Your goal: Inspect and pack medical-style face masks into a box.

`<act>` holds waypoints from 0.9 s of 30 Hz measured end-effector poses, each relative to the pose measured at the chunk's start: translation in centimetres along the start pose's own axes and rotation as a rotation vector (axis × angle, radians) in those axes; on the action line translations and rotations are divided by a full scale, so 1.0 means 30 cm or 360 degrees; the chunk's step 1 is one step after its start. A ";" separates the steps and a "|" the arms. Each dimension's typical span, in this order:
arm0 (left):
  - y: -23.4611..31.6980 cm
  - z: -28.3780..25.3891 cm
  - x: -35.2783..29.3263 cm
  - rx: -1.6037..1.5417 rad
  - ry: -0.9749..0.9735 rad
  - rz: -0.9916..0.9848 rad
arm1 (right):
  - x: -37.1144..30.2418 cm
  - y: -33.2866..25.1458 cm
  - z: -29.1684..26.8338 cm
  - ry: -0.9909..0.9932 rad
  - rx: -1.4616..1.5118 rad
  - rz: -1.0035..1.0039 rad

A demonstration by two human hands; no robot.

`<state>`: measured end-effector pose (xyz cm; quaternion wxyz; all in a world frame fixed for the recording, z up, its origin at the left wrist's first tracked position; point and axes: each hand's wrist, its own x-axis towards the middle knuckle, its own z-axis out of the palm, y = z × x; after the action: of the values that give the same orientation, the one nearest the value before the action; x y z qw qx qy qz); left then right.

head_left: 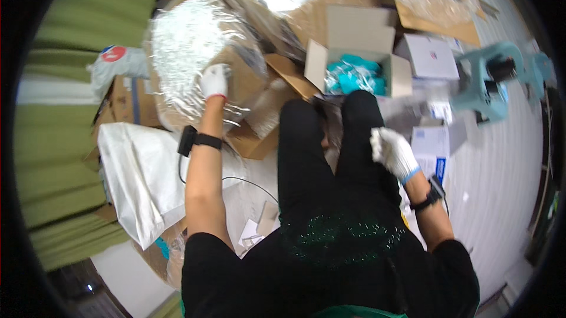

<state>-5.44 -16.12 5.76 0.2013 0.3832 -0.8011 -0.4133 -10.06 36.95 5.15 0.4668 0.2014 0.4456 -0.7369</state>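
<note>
My left hand (215, 82), in a white knit glove with a red cuff, reaches to the right side of a heap of thin white strands (186, 46). The heap fills a large carton lined with clear plastic. Blur and white-on-white hide the left fingertips, so their grip is unclear. Over my right thigh, my right hand (392, 153), gloved in white with a blue cuff, is curled closed; whatever it holds, if anything, is hidden. Past my knees stands an open small carton (400, 76) containing teal bundles (355, 74) with white bits among them.
White boxes (429, 57) sit right of the small carton, beside a pale blue plastic stool (492, 76). Plastic-lined cartons (336, 8) crowd the far side. A white sack (141, 170) lies at left, before a green curtain (82, 35). A thin black cable (253, 182) runs from my left wrist.
</note>
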 end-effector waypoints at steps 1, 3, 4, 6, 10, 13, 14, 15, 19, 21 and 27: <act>0.033 0.113 -0.143 0.0315 -0.0070 0.0277 | 0.019 -0.028 0.008 0.0025 -0.0093 -0.0053; 0.047 0.295 -0.373 0.0072 -0.0310 0.0457 | 0.086 -0.089 0.026 0.0104 -0.0322 -0.0170; 0.040 0.371 -0.461 0.0297 -0.0488 0.0518 | 0.142 -0.123 0.017 0.0112 -0.0373 -0.0171; 0.076 0.458 -0.588 0.0833 -0.0536 0.0788 | 0.287 -0.172 -0.018 0.0214 -0.0497 -0.0255; 0.080 0.471 -0.568 0.0848 -0.0452 0.0689 | 0.536 -0.268 0.009 0.0248 -0.1708 -0.0764; 0.054 0.491 -0.543 0.0740 -0.0372 0.0695 | 0.745 -0.246 0.033 0.0208 -0.2553 -0.0929; 0.050 0.495 -0.540 0.0716 -0.0338 0.0712 | 0.805 -0.241 0.039 0.0202 -0.2752 -0.1120; 0.054 0.495 -0.536 0.0727 -0.0357 0.0681 | 0.859 -0.236 0.050 0.0178 -0.2946 -0.1317; 0.077 0.501 -0.519 0.0717 -0.0439 0.0563 | 1.018 -0.233 0.095 -0.0209 -0.3403 -0.1265; 0.080 0.498 -0.508 0.0728 -0.0490 0.0505 | 1.083 -0.233 0.136 -0.0547 -0.3876 -0.0636; 0.079 0.509 -0.483 0.0657 -0.0485 0.0450 | 1.231 -0.201 0.147 -0.0086 -0.3138 -0.1074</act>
<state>-7.21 3.80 -1.22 0.0521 0.2341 -0.9348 -0.2621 -32.62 15.46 -16.04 0.2038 -0.4208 0.8724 -0.1426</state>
